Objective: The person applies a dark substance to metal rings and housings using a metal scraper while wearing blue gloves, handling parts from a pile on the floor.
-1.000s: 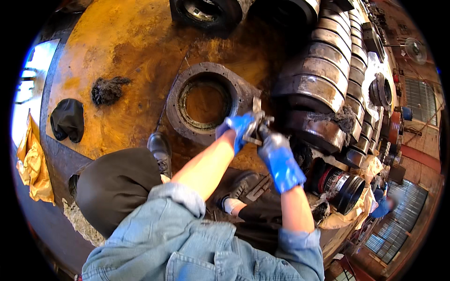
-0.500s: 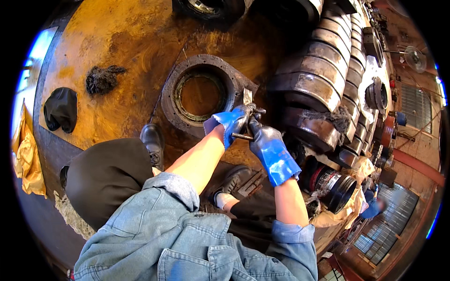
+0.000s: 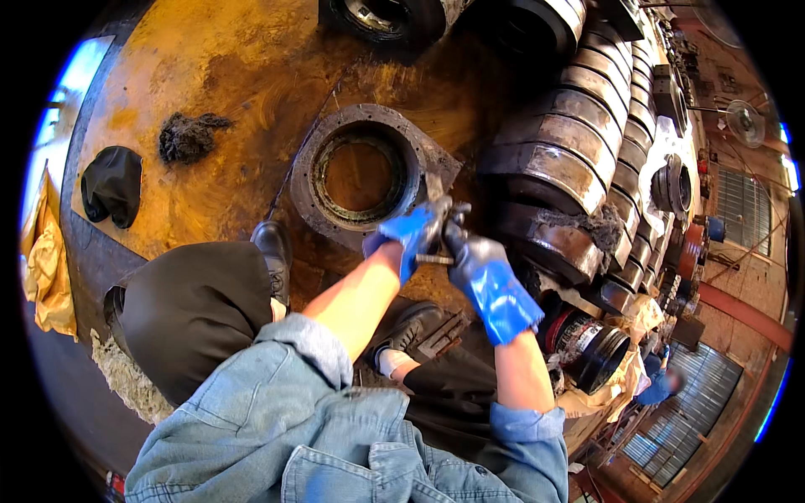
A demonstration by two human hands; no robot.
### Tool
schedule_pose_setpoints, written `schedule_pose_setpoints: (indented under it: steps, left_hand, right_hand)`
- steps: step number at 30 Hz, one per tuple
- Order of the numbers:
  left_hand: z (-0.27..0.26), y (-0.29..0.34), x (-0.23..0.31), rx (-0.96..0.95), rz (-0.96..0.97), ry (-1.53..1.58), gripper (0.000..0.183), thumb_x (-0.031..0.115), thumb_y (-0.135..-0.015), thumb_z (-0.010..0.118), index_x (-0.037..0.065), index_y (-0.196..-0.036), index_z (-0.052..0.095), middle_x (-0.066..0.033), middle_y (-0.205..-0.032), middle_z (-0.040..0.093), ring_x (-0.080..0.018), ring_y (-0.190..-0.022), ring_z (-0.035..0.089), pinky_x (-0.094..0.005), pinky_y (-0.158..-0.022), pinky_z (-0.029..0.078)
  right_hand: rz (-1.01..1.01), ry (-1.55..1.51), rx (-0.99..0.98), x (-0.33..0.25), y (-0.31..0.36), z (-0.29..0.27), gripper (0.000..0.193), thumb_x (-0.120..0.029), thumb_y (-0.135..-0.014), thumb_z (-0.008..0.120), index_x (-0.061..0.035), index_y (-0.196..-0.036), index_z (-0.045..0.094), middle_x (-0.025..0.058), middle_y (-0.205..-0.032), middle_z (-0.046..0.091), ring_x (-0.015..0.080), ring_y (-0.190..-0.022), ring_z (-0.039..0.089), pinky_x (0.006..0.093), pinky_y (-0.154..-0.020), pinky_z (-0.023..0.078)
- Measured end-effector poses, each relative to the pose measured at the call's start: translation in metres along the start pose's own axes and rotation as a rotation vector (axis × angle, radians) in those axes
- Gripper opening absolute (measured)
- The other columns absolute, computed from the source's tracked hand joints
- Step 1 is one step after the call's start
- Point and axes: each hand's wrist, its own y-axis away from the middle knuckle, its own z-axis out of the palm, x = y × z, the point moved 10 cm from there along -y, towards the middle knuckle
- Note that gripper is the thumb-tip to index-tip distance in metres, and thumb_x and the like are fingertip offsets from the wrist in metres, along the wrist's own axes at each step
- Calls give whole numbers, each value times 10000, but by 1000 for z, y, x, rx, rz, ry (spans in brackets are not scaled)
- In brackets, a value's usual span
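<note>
Left hand (image 3: 422, 232), right hand (image 3: 478, 254) on metal tool (image 3: 433, 186), nearer ring (image 3: 307, 186) than before

We'd call this a heavy metalworking shop. Our floor (image 3: 235, 75) is stained rusty orange and black, a chunky flanged housing (image 3: 307, 172) with bolt holes sits right on it, and rows of big greasy metal rings (image 3: 545, 163) are packed along our right. Over past those we can spot what looks like a caged fan (image 3: 745, 124), a red beam (image 3: 746, 314), a corrugated panel (image 3: 745, 210) and another person (image 3: 659, 386) in blue.
</note>
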Motion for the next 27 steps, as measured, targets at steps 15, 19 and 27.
schedule_pose_setpoints:
  steps: [15, 19, 27]
  left_hand:
    - [-22, 23, -16, 147, 7, 39, 391, 390, -1038, 481, 61, -1124, 675, -49, -864, 647, -159, -694, 590, -315, -614, 509]
    - [-15, -10, 18, 71, 52, -27, 395, 385, -1040, 474, 58, -1111, 684, -56, -850, 649, -164, -682, 589, -319, -603, 507]
    - [-11, -24, -8, 90, 1, 7, 406, 376, -1042, 460, 53, -1086, 702, -70, -823, 653, -173, -658, 586, -329, -580, 504]
  right_hand:
    - [112, 53, -235, -16, 18, 10, 344, -132, -804, 622, -150, -1147, 608, 196, -921, 713, 352, -873, 706, 462, -753, 564]
    - [169, 52, -193, 4, -16, 9, 318, -156, -905, 553, -154, -1218, 610, 150, -999, 726, 311, -924, 711, 441, -765, 578]
    - [133, 13, 20, -7, 15, -9, 237, -108, -884, 533, -147, -1066, 679, 165, -858, 718, 355, -813, 709, 458, -713, 568]
